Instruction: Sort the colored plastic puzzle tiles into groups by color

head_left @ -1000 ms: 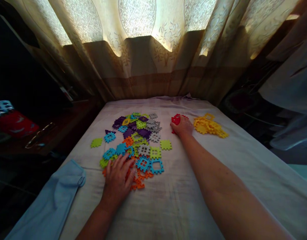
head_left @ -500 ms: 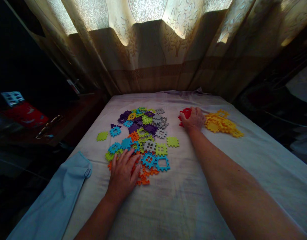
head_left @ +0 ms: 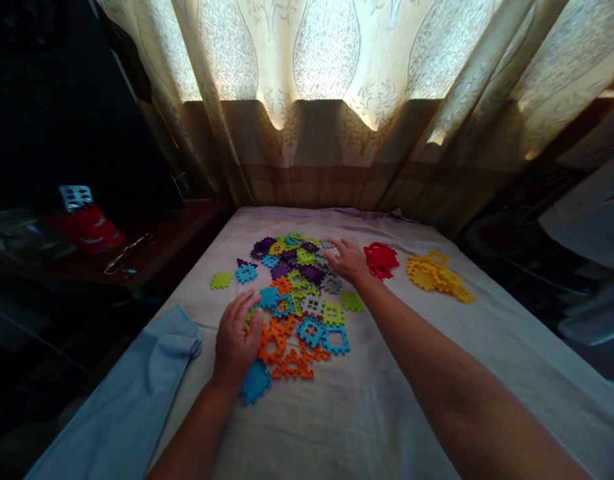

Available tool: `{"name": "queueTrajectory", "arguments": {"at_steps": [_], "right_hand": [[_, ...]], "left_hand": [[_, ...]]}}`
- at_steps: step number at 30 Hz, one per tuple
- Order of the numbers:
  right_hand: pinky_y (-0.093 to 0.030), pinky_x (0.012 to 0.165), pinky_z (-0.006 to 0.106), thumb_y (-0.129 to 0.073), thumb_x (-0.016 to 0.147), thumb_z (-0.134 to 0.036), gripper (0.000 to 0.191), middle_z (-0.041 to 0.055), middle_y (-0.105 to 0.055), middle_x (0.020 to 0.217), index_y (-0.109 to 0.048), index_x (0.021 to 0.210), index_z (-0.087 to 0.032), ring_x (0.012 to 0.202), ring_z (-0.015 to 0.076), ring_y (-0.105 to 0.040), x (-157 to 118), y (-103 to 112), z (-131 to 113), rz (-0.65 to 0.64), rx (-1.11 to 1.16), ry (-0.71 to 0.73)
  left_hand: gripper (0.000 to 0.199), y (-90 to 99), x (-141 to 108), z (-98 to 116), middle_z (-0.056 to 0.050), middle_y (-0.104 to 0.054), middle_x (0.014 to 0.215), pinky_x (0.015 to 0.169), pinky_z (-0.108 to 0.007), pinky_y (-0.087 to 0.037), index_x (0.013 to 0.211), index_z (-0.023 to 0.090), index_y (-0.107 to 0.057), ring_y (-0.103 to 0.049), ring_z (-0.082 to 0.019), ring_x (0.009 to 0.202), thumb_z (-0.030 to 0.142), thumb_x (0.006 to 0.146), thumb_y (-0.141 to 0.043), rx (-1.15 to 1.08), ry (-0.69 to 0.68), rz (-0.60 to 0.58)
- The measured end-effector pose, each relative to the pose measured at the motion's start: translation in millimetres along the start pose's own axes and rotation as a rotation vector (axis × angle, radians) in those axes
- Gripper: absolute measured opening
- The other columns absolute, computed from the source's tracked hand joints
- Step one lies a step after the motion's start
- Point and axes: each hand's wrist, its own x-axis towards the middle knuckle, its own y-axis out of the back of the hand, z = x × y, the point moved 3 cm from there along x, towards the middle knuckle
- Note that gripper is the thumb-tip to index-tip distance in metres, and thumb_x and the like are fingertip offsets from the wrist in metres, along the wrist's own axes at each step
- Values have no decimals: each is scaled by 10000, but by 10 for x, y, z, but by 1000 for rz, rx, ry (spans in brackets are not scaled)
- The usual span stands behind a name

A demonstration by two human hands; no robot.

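Note:
My left hand [head_left: 237,340] is at the near left edge of a mixed heap of flat, notched plastic building tiles. Its thumb stands apart from the fingers, and a lime-green tile partly shows between them. A blue tile [head_left: 257,381] lies just below that hand, with orange tiles [head_left: 291,365] to its right. Farther off, my right hand [head_left: 349,260] reaches over the grey tiles [head_left: 331,283] on the heap's right side, fingers spread. Beyond its wrist are piled red tiles [head_left: 381,259]. Purple tiles [head_left: 281,269] sit in the middle of the heap.
Yellow tiles [head_left: 437,275] form a separate pile on the right of the cloth-covered surface [head_left: 377,413]. Light blue fabric [head_left: 131,393] lies along the left edge. A dark side table [head_left: 157,250] carries a red pouch [head_left: 94,230]. Patterned curtains [head_left: 327,153] hang behind.
My right hand has left the red tiles and moved left to the grey ones. My left hand has shifted to the heap's edge, uncovering orange tiles; a blue tile now shows beside it.

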Motion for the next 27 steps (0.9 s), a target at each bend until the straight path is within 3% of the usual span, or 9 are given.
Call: {"name": "queueTrajectory", "arguments": {"at_steps": [3,6,9,12,17,23,27], "right_hand": [[-403,1052,483,-451,922,-585,570,127,-454,1497,-514,1409,-294,1353,308,-437,308,-93,-347,-107,17,32],[-377,1062,548,-425,908,-645,619,131,-429,1513,-493,1425,-311,1370,341,-410,629,-269,-683,-201,35,43],[-359,1054,594,-413,881,-703,697,147,-449,1494,-450,1456,-312,1355,362,-424,859,-480,-905,-312,42,-3],[-370,1043,589,-450,831,-755,771,157,-505,1444,-439,1462,-312,1313,369,-471,900,-619,-1012,-386,30,-7],[-390,1063,479,-544,811,-704,774,117,-552,1416,-454,1462,-295,1304,344,-489,496,-522,-1087,-431,44,269],[-336,1104,466,-622,829,-540,674,137,-576,1392,-525,1419,-227,1325,315,-482,-342,-122,-1017,-462,108,603],[-331,1111,464,-705,766,-426,509,53,-664,1296,-672,1255,-288,1336,303,-478,-635,166,-866,-509,140,698]], "left_hand": [[354,29,23,-264,-130,-650,1247,1067,-499,-448,1144,190,-644,-580,-259,1207,402,957,-432,67,115,58],[406,-35,-37,-417,-159,-616,1301,1066,-518,-447,1201,169,-620,-557,-282,1240,426,953,-428,100,209,15],[411,-83,-85,-432,-150,-585,1350,1089,-499,-435,1254,177,-591,-532,-265,1278,411,965,-416,82,264,-31],[428,-91,-91,-395,-154,-550,1393,1104,-497,-421,1289,172,-565,-508,-267,1307,413,974,-405,85,291,-55],[499,-103,-93,-372,-191,-430,1494,1123,-519,-388,1381,156,-475,-423,-298,1386,438,976,-402,123,277,-60],[585,-131,-73,-328,-221,-378,1519,1128,-551,-363,1433,145,-421,-387,-337,1409,475,951,-448,163,249,-71],[597,-132,-51,-280,-249,-389,1500,1120,-566,-361,1421,123,-439,-381,-354,1409,487,948,-446,167,251,-91]]}}
